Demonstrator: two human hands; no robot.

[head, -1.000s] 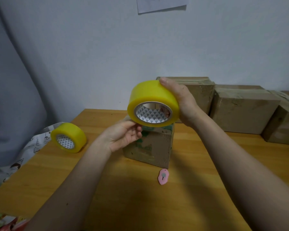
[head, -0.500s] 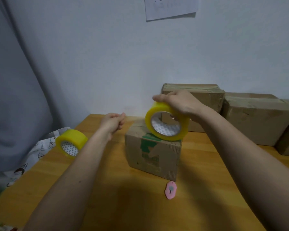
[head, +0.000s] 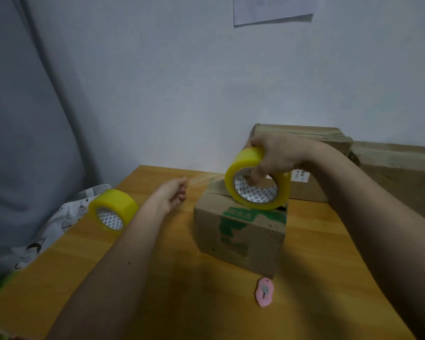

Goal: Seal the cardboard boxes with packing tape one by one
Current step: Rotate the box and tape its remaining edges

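Observation:
A small cardboard box (head: 241, 231) with green print stands in the middle of the wooden table (head: 182, 290). My right hand (head: 277, 155) grips a yellow tape roll (head: 245, 185) over the box top, thumb inside its core. To the box's left, my left hand (head: 174, 195) pinches the end of a clear tape strip (head: 201, 179) that stretches from the roll.
A second yellow tape roll (head: 113, 212) lies at the table's left edge beside a patterned cloth (head: 59, 224). A pink cutter (head: 264, 292) lies in front of the box. Larger cardboard boxes (head: 390, 173) line the wall at the back right.
My right hand has lowered the roll from chest height onto the box top. My left hand has moved left, away from the roll, drawing the tape out.

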